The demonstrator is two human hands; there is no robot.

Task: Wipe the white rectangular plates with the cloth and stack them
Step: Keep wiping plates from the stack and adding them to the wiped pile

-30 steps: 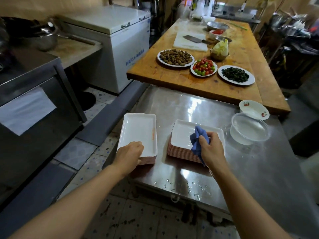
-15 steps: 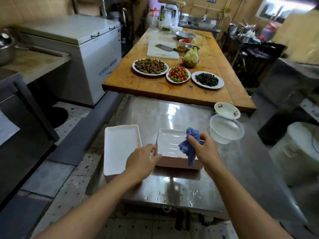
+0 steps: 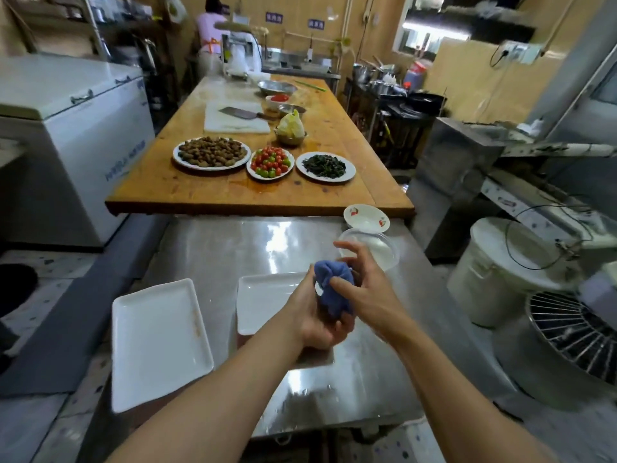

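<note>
Two stacks of white rectangular plates stand on the steel table. The left stack lies at the table's left edge, its top plate showing an orange smear along the right rim. The right stack is partly hidden behind my hands. Both hands meet above it around the bunched blue cloth. My left hand cups the cloth from below with curled fingers. My right hand pinches the cloth from the right, its upper fingers spread.
A clear plastic bowl and a small patterned dish sit behind my hands. The wooden counter beyond carries plates of food, a cleaver and a cutting board. A white bucket and a wire fan guard stand at right. Water drops lie near the table's front edge.
My left hand left the plate stacks and rose to join my right hand on the cloth. The cloth is now bunched between both hands. The camera tilted up.
</note>
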